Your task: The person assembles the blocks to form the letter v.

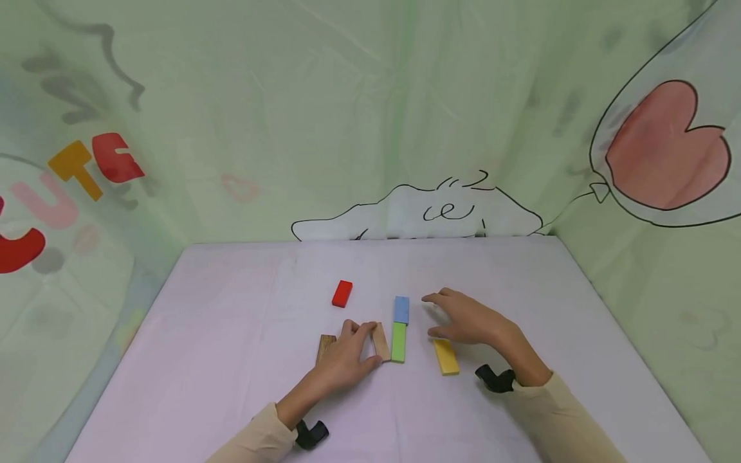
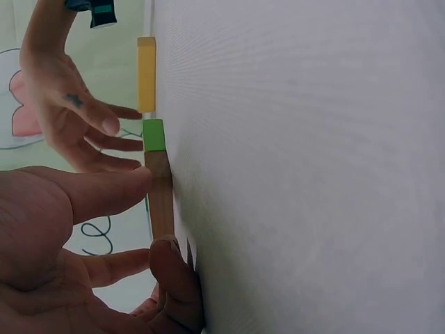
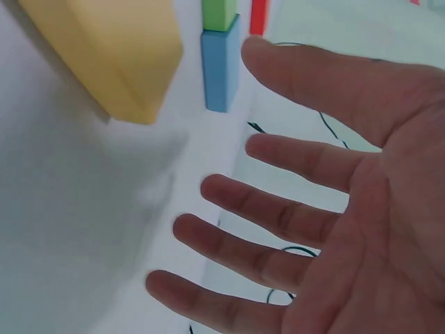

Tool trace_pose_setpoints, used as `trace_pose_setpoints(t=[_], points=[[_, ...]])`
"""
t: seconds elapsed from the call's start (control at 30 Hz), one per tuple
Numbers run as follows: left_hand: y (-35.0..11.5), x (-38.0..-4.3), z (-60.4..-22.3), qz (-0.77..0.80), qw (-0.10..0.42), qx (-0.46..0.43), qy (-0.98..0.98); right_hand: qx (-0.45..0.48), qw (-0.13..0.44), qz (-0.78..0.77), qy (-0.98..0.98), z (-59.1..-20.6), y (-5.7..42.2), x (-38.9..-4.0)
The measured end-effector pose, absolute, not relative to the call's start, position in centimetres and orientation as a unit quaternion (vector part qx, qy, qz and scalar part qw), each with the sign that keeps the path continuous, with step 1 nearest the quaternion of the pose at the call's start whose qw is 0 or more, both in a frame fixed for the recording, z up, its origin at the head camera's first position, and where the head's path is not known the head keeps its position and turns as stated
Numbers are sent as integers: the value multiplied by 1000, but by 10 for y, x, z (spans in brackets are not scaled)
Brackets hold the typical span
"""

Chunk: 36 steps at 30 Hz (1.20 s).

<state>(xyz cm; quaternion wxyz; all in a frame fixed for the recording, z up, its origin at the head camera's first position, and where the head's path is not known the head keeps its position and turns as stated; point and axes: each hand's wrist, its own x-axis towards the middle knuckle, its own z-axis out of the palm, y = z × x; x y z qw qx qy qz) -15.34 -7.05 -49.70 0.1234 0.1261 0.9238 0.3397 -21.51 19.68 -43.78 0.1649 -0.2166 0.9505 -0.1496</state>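
Observation:
My left hand [image 1: 343, 361] pinches a light wooden block [image 1: 381, 342] between thumb and a finger, one near each end. In the left wrist view that block [image 2: 161, 202] lines up against the green block's [image 2: 154, 135] end face. A blue block [image 1: 401, 309] lies end to end with the green block [image 1: 398, 344], just right of the wooden one. My right hand [image 1: 471, 319] hovers beyond a yellow block [image 1: 446, 357], its fingers spread and holding nothing, as the right wrist view confirms.
A red block [image 1: 342, 294] lies farther back on the white-covered table [image 1: 231, 308]. Partly hidden behind my left hand is a dark brown block [image 1: 325, 346]. Printed curtains rise behind and beside the table. Black wrist devices [image 1: 495, 379] sit on both wrists.

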Motion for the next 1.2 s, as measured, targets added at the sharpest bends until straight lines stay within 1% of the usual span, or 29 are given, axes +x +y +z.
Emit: trace_pose_setpoints(t=[0.3, 0.47, 0.7, 0.9, 1.2], points=[[-72, -152, -499, 342, 129, 118, 923, -249, 217, -171, 928, -434, 212, -193], [-72, -153, -500, 339, 124, 124, 924, -261, 221, -157, 927, -436, 214, -184], [-71, -154, -501, 338, 123, 126, 924, -233, 231, -150, 933, -440, 213, -179], [-72, -153, -499, 341, 124, 123, 924, -235, 226, -161, 932, -442, 212, -176], [-71, -153, -499, 340, 122, 126, 924, -238, 200, -145, 939, -447, 212, -173]])
